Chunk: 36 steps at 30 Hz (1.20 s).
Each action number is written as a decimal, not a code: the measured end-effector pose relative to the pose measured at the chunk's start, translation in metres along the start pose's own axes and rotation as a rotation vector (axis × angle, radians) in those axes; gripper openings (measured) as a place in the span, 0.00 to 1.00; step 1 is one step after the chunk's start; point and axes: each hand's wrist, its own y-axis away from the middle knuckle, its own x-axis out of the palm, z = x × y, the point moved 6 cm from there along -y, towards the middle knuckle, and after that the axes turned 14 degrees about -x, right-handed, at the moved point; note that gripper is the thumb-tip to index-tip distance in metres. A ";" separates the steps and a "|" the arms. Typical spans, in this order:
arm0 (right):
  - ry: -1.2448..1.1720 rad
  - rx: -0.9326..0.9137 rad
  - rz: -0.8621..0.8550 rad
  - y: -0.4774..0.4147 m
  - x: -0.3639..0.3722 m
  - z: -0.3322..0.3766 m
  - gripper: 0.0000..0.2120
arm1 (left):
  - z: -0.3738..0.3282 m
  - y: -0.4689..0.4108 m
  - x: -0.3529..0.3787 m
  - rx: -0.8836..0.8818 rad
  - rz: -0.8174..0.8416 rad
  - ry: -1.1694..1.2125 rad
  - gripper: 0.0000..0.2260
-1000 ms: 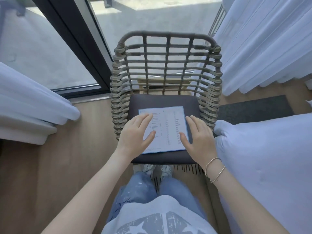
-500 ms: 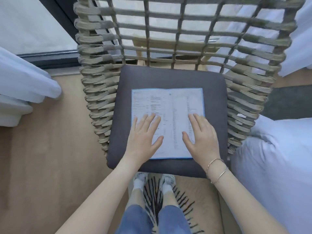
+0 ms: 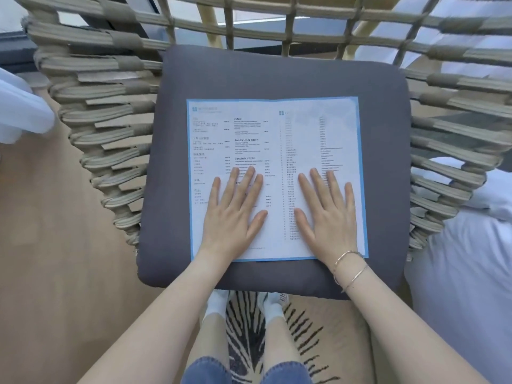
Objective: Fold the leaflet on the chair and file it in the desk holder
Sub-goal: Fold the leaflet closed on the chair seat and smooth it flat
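A white leaflet (image 3: 274, 134) with a blue border and printed menu text lies flat and unfolded on the dark grey seat cushion (image 3: 277, 76) of a woven rope chair (image 3: 110, 128). A faint crease runs down its middle. My left hand (image 3: 235, 214) rests palm down on the leaflet's near left half, fingers spread. Flat on the near right half lies my right hand (image 3: 329, 214), with two thin bracelets at its wrist. Neither hand grips the paper. No desk holder is in view.
The chair's woven sides (image 3: 443, 173) rise on both flanks of the cushion. A white bed cover (image 3: 471, 273) lies at the right, a white curtain (image 3: 19, 112) at the left. A striped rug (image 3: 304, 328) and wooden floor (image 3: 55, 273) lie below.
The camera has come much closer over the chair. Both hands have slid onto the leaflet and now lie flat on it, fingers more spread.
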 end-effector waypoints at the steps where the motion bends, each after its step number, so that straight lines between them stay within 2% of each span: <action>1: 0.009 0.000 0.000 0.000 0.003 0.000 0.29 | 0.000 0.000 0.002 0.000 -0.003 -0.012 0.28; 11: -0.047 0.032 0.052 0.000 -0.022 0.003 0.30 | -0.002 0.001 -0.017 -0.022 0.090 0.001 0.28; 15: -0.045 0.090 0.039 0.011 -0.045 -0.010 0.30 | 0.002 0.003 -0.040 -0.041 0.072 0.016 0.29; 23: -0.059 0.211 0.026 0.040 -0.063 -0.058 0.32 | 0.044 0.023 -0.060 -0.358 -0.005 0.151 0.33; 27: -0.087 0.233 0.045 0.044 -0.050 -0.064 0.33 | 0.057 0.030 -0.046 -0.543 0.026 0.231 0.37; 31: -0.098 0.258 0.055 0.046 -0.033 -0.061 0.34 | 0.051 0.024 -0.044 -0.541 -0.022 0.271 0.36; 36: -0.095 0.272 0.044 0.047 -0.026 -0.063 0.33 | 0.055 0.017 -0.049 -0.564 -0.099 0.510 0.35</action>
